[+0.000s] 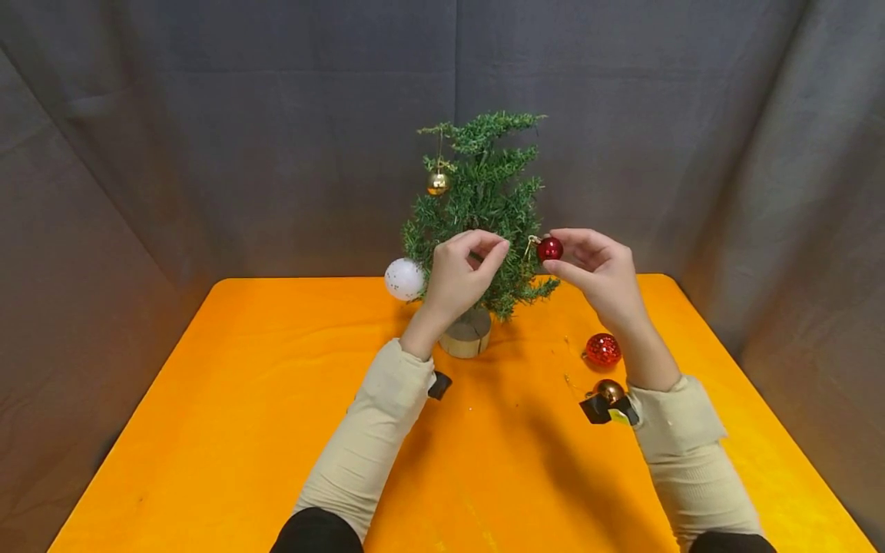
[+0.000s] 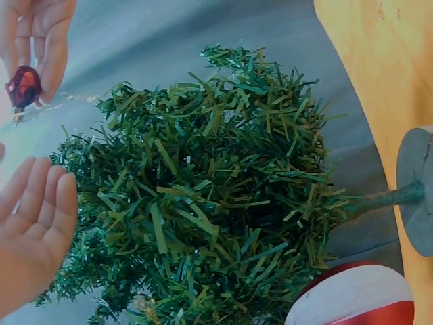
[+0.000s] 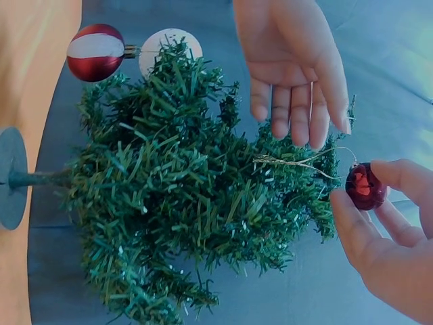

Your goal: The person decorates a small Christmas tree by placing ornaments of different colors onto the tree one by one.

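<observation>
A small dark red Christmas ball [image 1: 550, 250] is pinched between the thumb and fingers of my right hand [image 1: 604, 276], off the right side of a small artificial Christmas tree [image 1: 484, 180]. From its cap a gold string loop [image 3: 298, 162] trails toward the branches. My left hand [image 1: 458, 278] is raised before the tree, its thumb near the fingertips in the head view. Nothing shows in it; in the right wrist view its fingers [image 3: 300, 108] extend loosely, close to the string but apart from the ball.
On the tree hang a gold ball [image 1: 438, 182], a speckled white ball [image 1: 404, 279] and a red-and-white ball [image 3: 95, 53]. Its wooden base [image 1: 466, 338] stands on an orange-covered table [image 1: 276, 399]. A red ball [image 1: 603, 349] and a copper ball [image 1: 611, 392] lie at right. Grey curtains surround the table.
</observation>
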Available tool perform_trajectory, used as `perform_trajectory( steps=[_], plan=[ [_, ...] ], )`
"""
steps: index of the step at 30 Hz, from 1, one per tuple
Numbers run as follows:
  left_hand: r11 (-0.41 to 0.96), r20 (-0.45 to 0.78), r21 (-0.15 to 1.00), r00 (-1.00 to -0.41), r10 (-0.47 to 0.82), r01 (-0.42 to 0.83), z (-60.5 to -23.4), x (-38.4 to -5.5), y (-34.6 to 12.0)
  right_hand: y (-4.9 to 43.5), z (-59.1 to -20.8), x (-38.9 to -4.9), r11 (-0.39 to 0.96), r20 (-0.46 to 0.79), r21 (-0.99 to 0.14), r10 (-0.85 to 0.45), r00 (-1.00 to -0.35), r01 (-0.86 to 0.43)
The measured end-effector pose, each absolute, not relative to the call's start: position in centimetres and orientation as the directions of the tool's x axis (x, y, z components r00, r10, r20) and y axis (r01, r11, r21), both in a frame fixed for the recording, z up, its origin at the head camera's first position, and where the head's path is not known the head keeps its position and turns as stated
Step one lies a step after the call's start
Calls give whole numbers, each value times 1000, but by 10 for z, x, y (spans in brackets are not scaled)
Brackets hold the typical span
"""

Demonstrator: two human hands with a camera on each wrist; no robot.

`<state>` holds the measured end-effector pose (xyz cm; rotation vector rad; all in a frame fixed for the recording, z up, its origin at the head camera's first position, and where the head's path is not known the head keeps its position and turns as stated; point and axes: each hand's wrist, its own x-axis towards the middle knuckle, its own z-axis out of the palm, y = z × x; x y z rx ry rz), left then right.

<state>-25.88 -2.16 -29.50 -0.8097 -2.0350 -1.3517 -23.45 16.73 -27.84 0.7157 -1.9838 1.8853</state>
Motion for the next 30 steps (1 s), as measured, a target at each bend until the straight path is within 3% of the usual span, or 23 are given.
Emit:
perform_trajectory(
  steps=[6, 11, 30],
  plan=[
    [250, 722, 589, -639, 266, 769, -298, -259, -21, 162, -276, -235, -20, 554, -830, -149, -819, -558],
    [279, 728, 556, -621, 291, 783, -298, -259, -19, 160, -276, -235, -34, 561, -826, -143, -815, -563],
    [318, 692, 597, -673, 262, 737, -297, -261, -22, 167, -286, -235, -74, 539, -842, -135, -832, -534]
  ],
)
